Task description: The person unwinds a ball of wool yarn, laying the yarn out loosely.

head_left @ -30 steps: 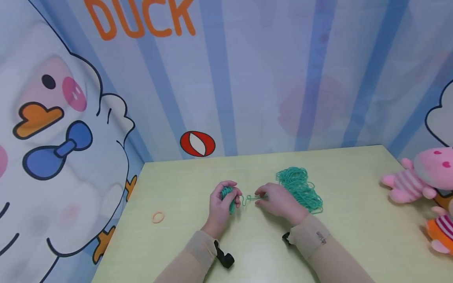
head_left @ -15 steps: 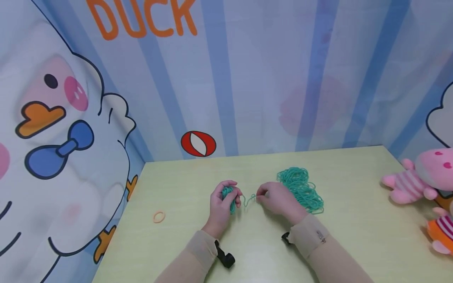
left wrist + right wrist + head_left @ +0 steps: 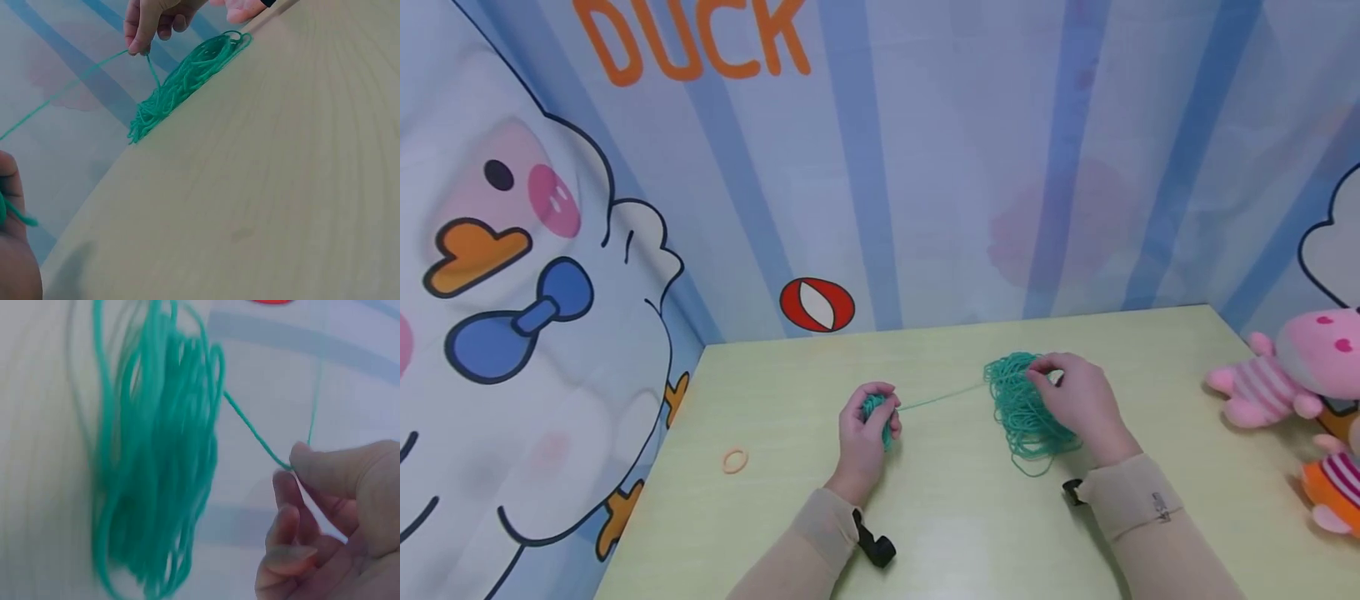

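The yarn is spread over the table (image 3: 940,525) in two masses joined by one strand (image 3: 940,398). That strand is drawn nearly straight, its length running from left to right with a slight slant away from the person. From the right fingertips it is bent down again into the heap (image 3: 1028,429), as is shown by the left wrist view.

The heap is laid on the table to the right, its long axis pointed from far left to near right; a loop is pushed out at its near edge. The bundle (image 3: 872,406) is held off to the left, its long axis pointed mostly away from the person. A short green piece is seen jutting from it.

The bundle is wrapped by the curled fingers and thumb of the left hand (image 3: 859,442). The strand is pinched between thumb and forefinger of the right hand (image 3: 1081,400), which is raised over the heap's right side; the other fingers are bent loosely.

One heap, one bundle and one ring (image 3: 726,462) are counted, the ring being laid flat, well left of the left hand. Two toys (image 3: 1262,392) are placed at the right, and one black strap (image 3: 876,546) is worn at each wrist.
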Demonstrator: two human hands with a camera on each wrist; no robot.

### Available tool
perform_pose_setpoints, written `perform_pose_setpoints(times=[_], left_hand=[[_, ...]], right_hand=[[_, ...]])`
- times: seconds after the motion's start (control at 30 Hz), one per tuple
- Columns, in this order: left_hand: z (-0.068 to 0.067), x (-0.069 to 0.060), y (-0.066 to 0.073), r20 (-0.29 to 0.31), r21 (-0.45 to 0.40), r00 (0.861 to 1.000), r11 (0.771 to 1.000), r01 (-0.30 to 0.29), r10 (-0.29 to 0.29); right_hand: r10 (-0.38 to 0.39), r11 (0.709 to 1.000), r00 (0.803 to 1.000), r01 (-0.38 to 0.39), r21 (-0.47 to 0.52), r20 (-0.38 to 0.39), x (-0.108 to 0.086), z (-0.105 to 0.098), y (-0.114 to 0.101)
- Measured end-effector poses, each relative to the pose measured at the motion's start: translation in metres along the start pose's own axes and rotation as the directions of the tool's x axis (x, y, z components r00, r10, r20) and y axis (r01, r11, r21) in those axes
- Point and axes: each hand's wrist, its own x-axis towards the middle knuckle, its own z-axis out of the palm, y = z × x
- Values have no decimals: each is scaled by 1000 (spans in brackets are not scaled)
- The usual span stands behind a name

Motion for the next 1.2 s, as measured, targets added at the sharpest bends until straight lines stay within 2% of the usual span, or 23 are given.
perform_pose_setpoints(times=[0.13,0.3,0.37,0.47,0.53,0.63,0.7,0.77,0.83,0.9,0.97,1.1,1.2], left_hand=[[0,1,-2,3,28,1000,999,-22,22],[0,1,-5,-8,41,1000,999,-18,18],[0,1,-5,-10,47,1000,999,-14,14],[0,2,-6,-13,68,1000,998,-7,8],[-1,2,-6,-10,80,1000,997,0,1],[-1,2,-5,-2,91,1000,996,7,-7],[-1,1,-5,8,96,1000,995,5,-6],[-1,1,-4,16,95,1000,995,3,-5],[-1,1,-5,27,93,1000,996,-1,-2],[-1,2,-5,38,87,999,996,-3,0],[-1,2,-5,52,82,999,997,-4,0],[0,2,-4,77,78,997,997,-5,-1],[0,1,-2,81,78,997,997,-5,-1]], right_hand=[[92,996,995,-93,-10,-37,1,-9,17],[242,970,970,-242,-7,20,0,-14,34],[267,964,962,-267,-22,61,0,-15,37],[254,967,961,-248,-62,107,1,-14,36],[227,973,968,-220,-73,110,1,-12,31],[153,986,988,-151,-63,27,-1,-6,14],[69,997,997,-70,-25,-43,-4,-1,-1],[-46,999,996,48,20,-72,-7,7,-18],[-153,985,988,155,73,-31,-11,17,-37],[-231,968,971,224,112,57,-14,30,-54],[-257,963,957,241,122,138,-17,42,-69],[-271,961,931,249,120,243,-20,62,-89],[-299,953,900,263,153,316,-21,73,-96]])
